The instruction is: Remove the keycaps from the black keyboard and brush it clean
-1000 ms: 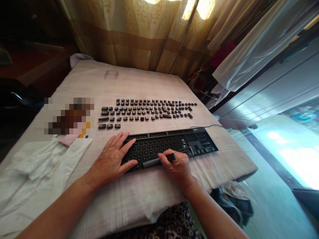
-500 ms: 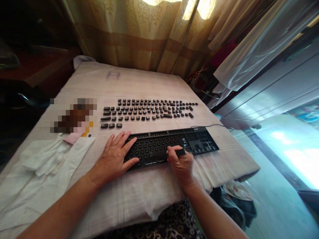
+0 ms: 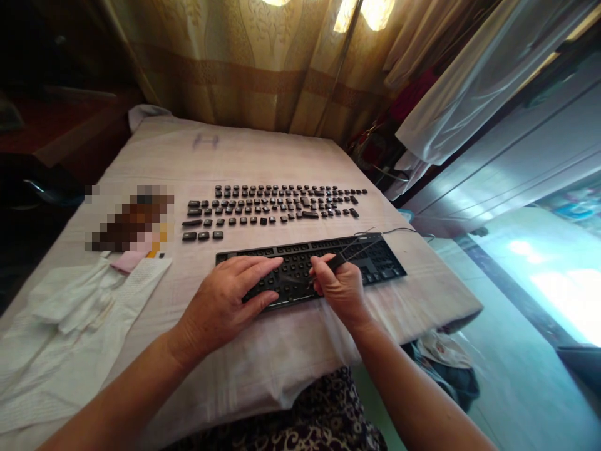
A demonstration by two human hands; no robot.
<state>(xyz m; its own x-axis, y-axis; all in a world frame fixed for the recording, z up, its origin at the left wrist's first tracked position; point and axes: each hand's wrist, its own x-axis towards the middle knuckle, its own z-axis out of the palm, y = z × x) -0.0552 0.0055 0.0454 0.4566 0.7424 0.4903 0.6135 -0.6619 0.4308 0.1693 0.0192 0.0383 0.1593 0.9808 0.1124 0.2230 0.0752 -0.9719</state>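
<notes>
A black keyboard (image 3: 370, 263) lies near the table's front edge, many of its keycaps off. My left hand (image 3: 230, 294) rests on its left part, thumb apart from the fingers and holding nothing. My right hand (image 3: 339, 285) is closed round a black brush (image 3: 336, 260) with two thin wire prongs sticking out at its upper end. The brush's lower end is a dark blur over the lower middle keys, between both hands. Beyond the keyboard, loose black keycaps (image 3: 244, 203) are laid out in rows.
White cloth or paper (image 3: 94, 313) lies at the left, beside a pixelated patch. The keyboard's cable (image 3: 408, 230) runs off to the right. A pale cloth covers the table (image 3: 263, 150), and curtains (image 3: 225, 69) hang behind it.
My left hand has slid right along the keyboard, closer to my right hand. The brush has tilted in my right hand, and its wire prongs now show. The view has shifted slightly.
</notes>
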